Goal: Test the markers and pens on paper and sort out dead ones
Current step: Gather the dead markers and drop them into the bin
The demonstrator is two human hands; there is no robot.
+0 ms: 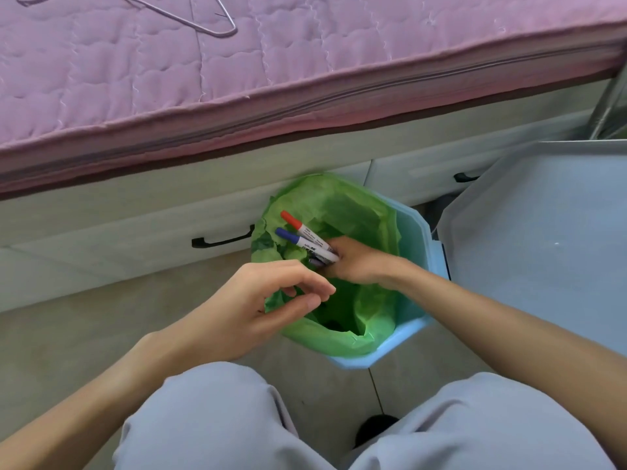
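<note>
My right hand (356, 262) hovers over a light blue waste bin (415, 239) lined with a green bag (342, 205). It grips a white marker with a red cap (303, 228) and a white marker with a blue cap (302, 242); a darker pen body shows just below them in the same grip. The caps point up and to the left. My left hand (258, 303) is at the bin's near left rim with its fingers loosely curled and apart, holding nothing, its fingertips close to the bag's edge.
A bed with a pink quilted mattress (237, 79) runs across the top, a wire hanger (190, 18) lying on it. Drawers with black handles (222, 240) sit under the bed. A translucent plastic lid (543, 239) is to the right. My knees are below.
</note>
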